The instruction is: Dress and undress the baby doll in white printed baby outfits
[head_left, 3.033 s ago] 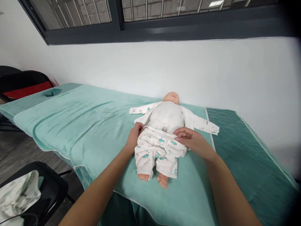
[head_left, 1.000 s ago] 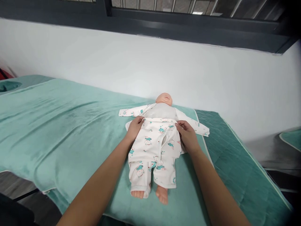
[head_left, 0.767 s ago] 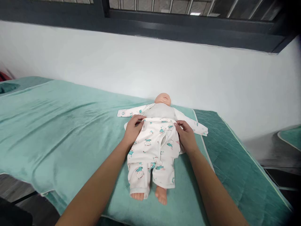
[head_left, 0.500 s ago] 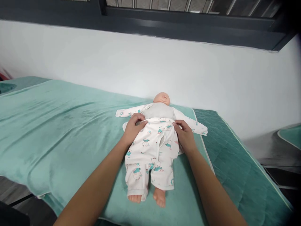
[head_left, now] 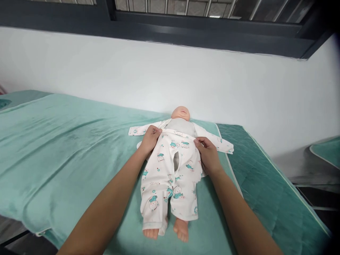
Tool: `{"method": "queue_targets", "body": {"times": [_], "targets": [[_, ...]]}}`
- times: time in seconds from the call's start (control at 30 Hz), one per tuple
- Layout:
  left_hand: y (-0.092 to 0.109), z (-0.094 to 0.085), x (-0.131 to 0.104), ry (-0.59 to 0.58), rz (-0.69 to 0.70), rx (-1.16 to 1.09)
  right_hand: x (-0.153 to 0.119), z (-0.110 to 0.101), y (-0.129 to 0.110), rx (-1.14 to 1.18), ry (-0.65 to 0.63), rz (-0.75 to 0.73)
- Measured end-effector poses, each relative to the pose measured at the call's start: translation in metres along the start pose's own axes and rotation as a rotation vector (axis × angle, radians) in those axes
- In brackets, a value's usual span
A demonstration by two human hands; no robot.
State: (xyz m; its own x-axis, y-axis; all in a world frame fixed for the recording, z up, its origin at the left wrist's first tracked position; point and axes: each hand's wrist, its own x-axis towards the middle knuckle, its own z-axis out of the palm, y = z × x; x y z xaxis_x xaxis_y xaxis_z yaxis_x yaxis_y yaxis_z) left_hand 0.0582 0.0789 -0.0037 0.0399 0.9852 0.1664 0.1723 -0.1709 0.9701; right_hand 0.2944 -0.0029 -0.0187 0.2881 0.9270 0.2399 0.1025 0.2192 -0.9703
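A baby doll on its back, head toward the white wall, bare feet toward the camera, lying on a teal towel spread over a massage bed. Dressed in white printed trousers drawn high up the torso, with an open matching top beneath, sleeves spread out to both sides. Left hand at the waistband's left corner, fingers curled shut on the cloth edge. Right hand at the opposite corner, thumb and fingers pinched on the fabric (grey doll body showing through a gap in the trouser front). Both forearms reaching in from the near edge. Dark window frame above the wall.
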Motion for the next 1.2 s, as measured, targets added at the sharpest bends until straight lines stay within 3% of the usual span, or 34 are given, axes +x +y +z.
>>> {"method": "queue_targets", "body": {"times": [0.1,0.2,0.47,0.7,0.87,1.03,1.2], "targets": [[-0.003,-0.005,-0.008,-0.030,0.073,0.119,0.001,0.001,0.000,0.010,0.048,0.008],[-0.003,-0.013,-0.017,-0.085,0.069,0.203,-0.001,-0.003,-0.003,-0.062,0.016,0.028],[0.008,-0.026,-0.025,-0.249,-0.126,0.176,-0.001,-0.032,-0.015,0.081,-0.342,0.254],[0.017,-0.027,-0.030,-0.318,-0.306,0.104,-0.005,-0.039,-0.030,0.101,-0.471,0.257],[0.025,-0.025,-0.031,-0.360,-0.402,-0.034,-0.007,-0.037,-0.031,0.086,-0.468,0.244],[0.025,-0.023,-0.035,-0.404,-0.368,-0.180,-0.008,-0.032,-0.028,0.012,-0.416,0.234],[0.019,-0.020,-0.037,-0.364,-0.330,-0.247,-0.005,-0.023,-0.019,-0.141,-0.240,0.273]]}}
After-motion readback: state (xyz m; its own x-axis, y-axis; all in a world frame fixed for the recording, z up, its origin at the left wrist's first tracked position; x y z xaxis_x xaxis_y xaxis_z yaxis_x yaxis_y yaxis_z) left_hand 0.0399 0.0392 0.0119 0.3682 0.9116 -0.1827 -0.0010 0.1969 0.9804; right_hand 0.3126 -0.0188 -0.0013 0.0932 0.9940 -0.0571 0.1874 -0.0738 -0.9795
